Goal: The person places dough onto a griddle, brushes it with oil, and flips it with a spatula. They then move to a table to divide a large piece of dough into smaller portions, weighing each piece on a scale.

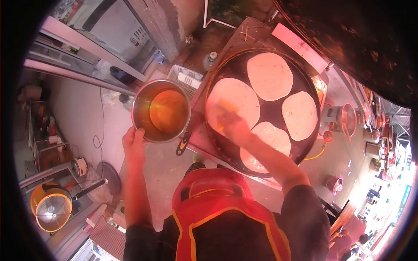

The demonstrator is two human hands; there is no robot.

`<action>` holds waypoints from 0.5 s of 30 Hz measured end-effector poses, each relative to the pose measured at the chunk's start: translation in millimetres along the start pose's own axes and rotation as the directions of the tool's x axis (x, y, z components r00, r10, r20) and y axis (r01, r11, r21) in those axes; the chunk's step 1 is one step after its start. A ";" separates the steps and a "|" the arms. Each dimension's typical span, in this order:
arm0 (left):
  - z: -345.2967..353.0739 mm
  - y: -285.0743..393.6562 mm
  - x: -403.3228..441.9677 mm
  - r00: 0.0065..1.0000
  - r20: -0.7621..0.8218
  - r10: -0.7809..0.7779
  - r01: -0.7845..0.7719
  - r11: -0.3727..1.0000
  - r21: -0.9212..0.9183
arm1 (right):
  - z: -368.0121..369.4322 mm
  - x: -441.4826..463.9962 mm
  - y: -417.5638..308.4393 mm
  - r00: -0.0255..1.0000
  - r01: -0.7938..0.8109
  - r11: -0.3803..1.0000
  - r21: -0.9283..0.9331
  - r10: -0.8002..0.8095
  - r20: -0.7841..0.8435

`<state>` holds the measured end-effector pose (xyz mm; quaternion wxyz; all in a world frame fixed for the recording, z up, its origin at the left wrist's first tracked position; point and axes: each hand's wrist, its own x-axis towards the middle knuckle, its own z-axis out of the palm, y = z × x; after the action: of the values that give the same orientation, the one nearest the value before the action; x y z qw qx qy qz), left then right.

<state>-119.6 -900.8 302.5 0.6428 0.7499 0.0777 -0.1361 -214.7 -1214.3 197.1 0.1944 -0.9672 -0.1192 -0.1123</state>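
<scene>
Left of the griddle (271, 111), the left hand (134, 142) clamps the rim of a steel pot (141, 111), mouth facing up. Well apart, the right hand (235, 128) grips a yellow tool (227, 105) over the griddle's leftmost flatbread (230, 89); blur hides the tool's long axis and direction.

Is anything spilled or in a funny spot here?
I can't see any spill. The flatbreads lie flat on the griddle. One slightly odd thing: a black-and-yellow handle near the pot seems to stick out past the stove, where it might get bumped.
</scene>
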 end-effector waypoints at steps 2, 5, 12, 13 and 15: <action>-9.1 -3.4 -3.6 1.000 -0.006 0.002 -0.002 1.000 -0.017 | -10.1 12.8 -32.1 0.993 -0.115 0.969 0.218 0.107 0.046; -20.8 -2.9 -7.8 1.000 -0.009 -0.002 0.002 0.999 -0.032 | 2.9 35.0 8.2 0.798 -0.561 0.539 0.629 0.554 0.236; -33.2 -6.0 -17.0 0.998 -0.060 -0.011 0.010 1.000 -0.016 | -49.5 78.1 112.7 0.650 -0.608 0.559 0.564 0.758 -0.050; -34.5 -6.1 -18.3 0.998 -0.057 -0.009 0.009 1.000 -0.011 | -60.5 74.6 102.6 0.677 -0.654 0.646 0.394 0.732 -0.076; -37.2 -7.3 -15.7 0.998 -0.057 -0.007 0.008 1.000 0.008 | -22.7 39.9 87.9 0.873 -0.276 0.546 0.791 0.487 -0.032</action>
<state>-132.8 -862.1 305.4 0.6366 0.7559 0.0981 -0.1175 -156.8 -1294.7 197.3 0.6176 -0.7717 0.0850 -0.1256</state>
